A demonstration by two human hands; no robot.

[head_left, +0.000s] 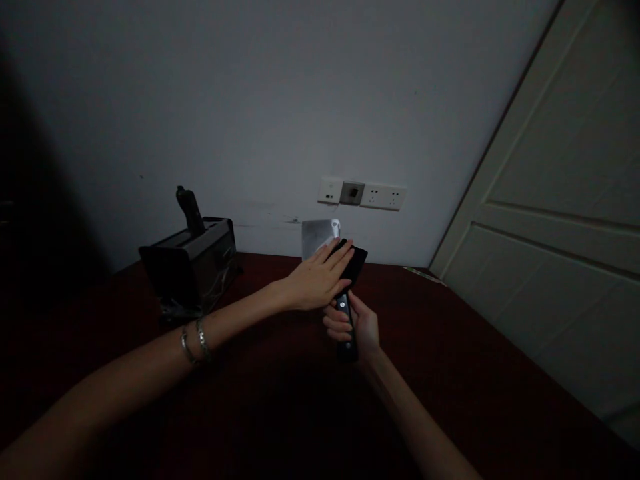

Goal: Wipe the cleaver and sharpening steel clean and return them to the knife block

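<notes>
A cleaver (316, 235) stands upright before me, its broad metal blade raised and a hole showing in its top corner. My right hand (364, 328) is wrapped around its black riveted handle (343, 305). Across the blade lies my left hand (320, 275), palm down with the fingers stretched out. Beneath those fingers a black piece (356, 265), perhaps a cloth, sticks out to the right; its kind is hard to tell in the dim light. The lower blade is hidden behind the left hand.
On the dark red table (415, 313), a dark knife block (197, 263) stands at the left with one black handle (189, 208) rising from it. Wall sockets (363, 193) sit behind the cleaver. A pale panelled door (555, 220) is at the right.
</notes>
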